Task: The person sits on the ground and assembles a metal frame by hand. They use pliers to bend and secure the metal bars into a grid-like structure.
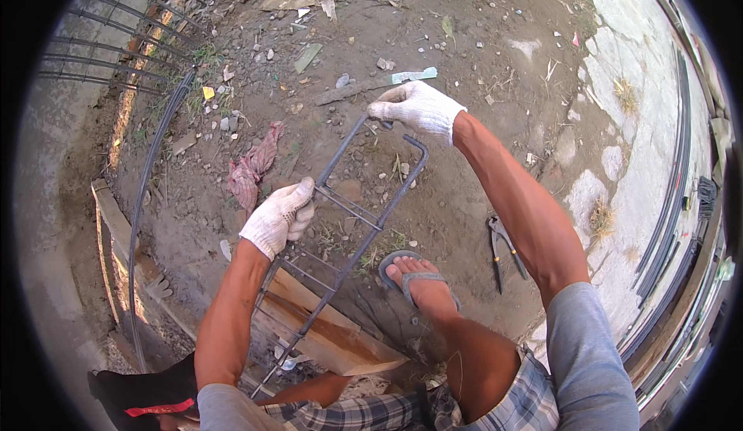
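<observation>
A ladder-like rebar frame (346, 272) slants from my lap up and away to the right, its thin cross ties joining long steel bars. My left hand (280, 216), in a white knitted glove, is closed around the left bar partway along the frame. At the frame's far end my right hand (418, 111), also gloved in white, pinches the bent tip of that bar. The other bar's hooked end stands free to the right, below my right hand. Beside my sandalled foot (418, 276) lies a pair of pincers (499, 247) on the dirt, handles toward me.
Wooden boards (333, 338) lie under the frame's near part. A crumpled reddish cloth (254, 166) is left of the frame. Long rods (155, 148) curve along the left, near a rebar grid (128, 32). More bars (675, 183) line the concrete strip at right.
</observation>
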Demonstrator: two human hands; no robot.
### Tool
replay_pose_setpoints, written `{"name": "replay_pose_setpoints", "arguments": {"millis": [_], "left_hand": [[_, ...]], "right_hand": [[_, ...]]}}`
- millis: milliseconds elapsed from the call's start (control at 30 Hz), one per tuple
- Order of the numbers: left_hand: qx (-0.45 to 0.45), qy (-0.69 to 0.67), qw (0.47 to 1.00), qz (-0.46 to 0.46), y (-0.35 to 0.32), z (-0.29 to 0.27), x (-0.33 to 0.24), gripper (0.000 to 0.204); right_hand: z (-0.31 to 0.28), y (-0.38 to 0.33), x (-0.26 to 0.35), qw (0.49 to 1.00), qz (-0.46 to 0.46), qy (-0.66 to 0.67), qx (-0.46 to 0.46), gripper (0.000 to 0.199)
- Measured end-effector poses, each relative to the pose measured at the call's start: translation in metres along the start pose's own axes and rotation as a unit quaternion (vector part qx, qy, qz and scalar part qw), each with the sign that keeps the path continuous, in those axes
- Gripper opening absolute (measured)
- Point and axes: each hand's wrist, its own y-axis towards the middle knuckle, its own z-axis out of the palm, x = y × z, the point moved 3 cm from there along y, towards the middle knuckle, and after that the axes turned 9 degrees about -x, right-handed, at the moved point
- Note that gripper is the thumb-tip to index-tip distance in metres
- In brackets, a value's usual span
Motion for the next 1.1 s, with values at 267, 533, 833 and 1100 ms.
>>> {"name": "replay_pose_setpoints", "arguments": {"millis": [267,533,833,1100], "left_hand": [[0.005,0.005,1.000,0.016,0.003,0.005,-0.003,0.038],[-0.003,-0.019,0.999,0.038,0.000,0.001,-0.009,0.035],[-0.011,-0.159,0.986,-0.043,0.004,-0.003,-0.011,0.033],[0.029,-0.011,0.999,0.041,0.010,-0.010,-0.007,0.038]], "right_hand": [[-0.064,-0.004,0.007,0.968,0.079,0.073,-0.226,0.048],[-0.036,-0.033,0.032,0.947,-0.071,-0.207,-0.235,0.039],[0.000,-0.048,0.059,0.901,-0.171,-0.333,-0.221,0.027],[0.050,-0.057,0.085,0.886,-0.249,-0.375,-0.116,0.022]]}}
